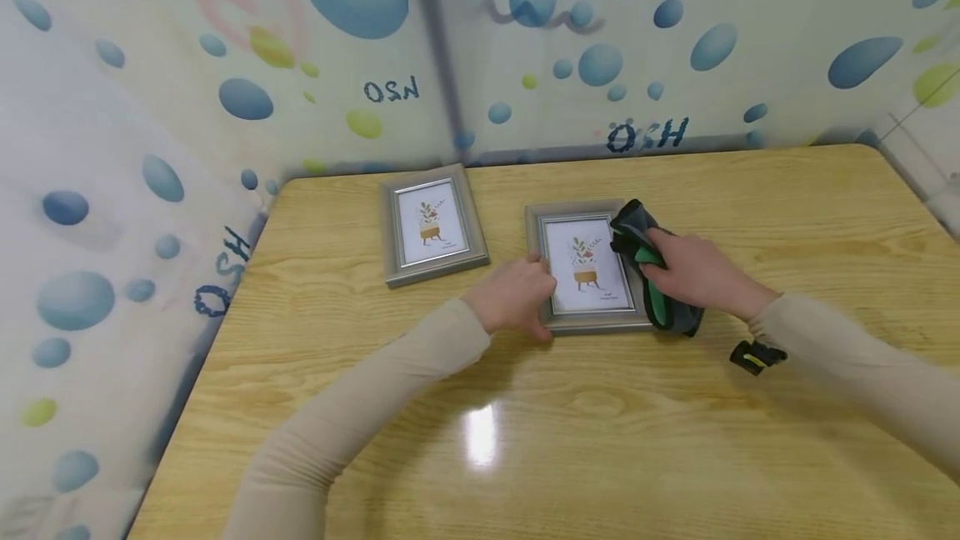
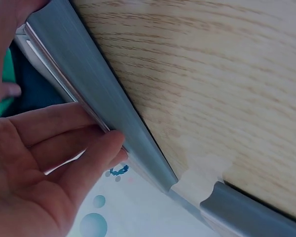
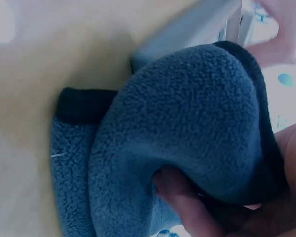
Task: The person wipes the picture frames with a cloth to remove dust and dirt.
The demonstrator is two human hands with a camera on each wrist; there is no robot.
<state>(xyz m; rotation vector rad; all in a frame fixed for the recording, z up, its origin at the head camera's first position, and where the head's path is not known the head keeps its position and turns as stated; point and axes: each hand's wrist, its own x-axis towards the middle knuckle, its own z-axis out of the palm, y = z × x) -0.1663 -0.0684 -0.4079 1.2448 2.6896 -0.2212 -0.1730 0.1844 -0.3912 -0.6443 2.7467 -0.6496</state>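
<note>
A silver-grey picture frame (image 1: 588, 265) lies flat on the wooden table, showing a potted-plant print. My left hand (image 1: 513, 294) grips its left side; in the left wrist view the fingers (image 2: 101, 155) lie against the moulded edge. A folded grey cloth (image 1: 677, 313) with black trim and a green side is bunched in my right hand (image 1: 697, 269), over the frame's right edge. Close up in the right wrist view, the fleecy cloth (image 3: 177, 108) covers part of that frame, and one finger presses into its fold.
A second, matching picture frame (image 1: 435, 225) lies to the left, slightly turned. By my right wrist is a small black item (image 1: 757, 357) with a yellow mark. The wooden table (image 1: 600, 457) meets a wall covering (image 1: 465, 65) with blue spots at its back and left.
</note>
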